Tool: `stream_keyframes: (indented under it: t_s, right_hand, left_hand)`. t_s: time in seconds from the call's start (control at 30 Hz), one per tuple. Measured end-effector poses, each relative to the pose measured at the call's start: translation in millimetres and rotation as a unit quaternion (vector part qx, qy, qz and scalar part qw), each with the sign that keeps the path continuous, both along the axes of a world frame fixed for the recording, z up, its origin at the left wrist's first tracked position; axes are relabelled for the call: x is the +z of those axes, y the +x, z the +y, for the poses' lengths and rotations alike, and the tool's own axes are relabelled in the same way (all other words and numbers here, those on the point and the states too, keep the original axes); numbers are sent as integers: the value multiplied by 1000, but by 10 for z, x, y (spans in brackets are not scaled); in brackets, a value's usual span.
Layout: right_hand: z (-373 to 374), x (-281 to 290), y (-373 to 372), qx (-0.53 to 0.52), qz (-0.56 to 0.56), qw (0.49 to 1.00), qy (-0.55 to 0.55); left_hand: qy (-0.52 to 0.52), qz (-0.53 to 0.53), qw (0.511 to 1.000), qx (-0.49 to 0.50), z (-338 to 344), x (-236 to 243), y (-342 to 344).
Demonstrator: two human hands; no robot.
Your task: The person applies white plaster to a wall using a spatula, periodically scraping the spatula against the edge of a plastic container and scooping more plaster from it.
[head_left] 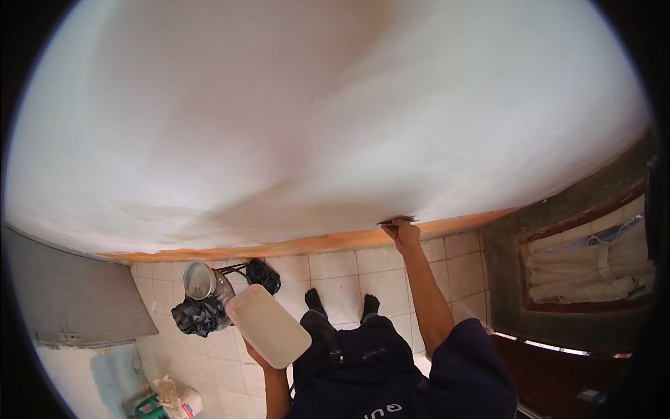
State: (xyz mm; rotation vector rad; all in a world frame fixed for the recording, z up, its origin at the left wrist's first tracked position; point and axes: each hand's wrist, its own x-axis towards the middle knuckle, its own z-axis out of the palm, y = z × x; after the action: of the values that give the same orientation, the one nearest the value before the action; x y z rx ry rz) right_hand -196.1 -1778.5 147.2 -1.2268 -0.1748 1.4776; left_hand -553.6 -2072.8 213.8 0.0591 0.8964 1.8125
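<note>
My right hand is closed on a thin, dark flat blade, probably a putty knife. Its edge lies against the white wall, low down near an orange band. My left hand grips a pale rectangular tub from beneath and its left side; most of the fingers are hidden. Whitish material shows inside the tub, which is held away from the wall at waist height.
A bucket stands on the tiled floor beside black plastic bags. Another white bucket sits at the lower left near a green object. At left is a grey panel; at right, a window recess with a tied curtain.
</note>
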Motion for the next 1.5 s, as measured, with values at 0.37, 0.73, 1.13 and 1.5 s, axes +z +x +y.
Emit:
stream_keyframes:
  t_s: [0.37,0.73,1.13,1.5]
  right_hand:
    - [-996,684,155,22,-30,998,-51]
    - [-255,-527,-239,43,28,996,-73]
    - [-830,863,-175,42,40,996,63]
    - [-1017,-465,-422,-41,24,992,-114]
  left_hand:
    - [-5,-19,1000,4,50,-25,57]
    - [-11,-3,1000,16,-81,19,36]
    - [-4,-17,1000,16,-40,9,32]
    - [-2,-23,1000,4,-55,34,-19]
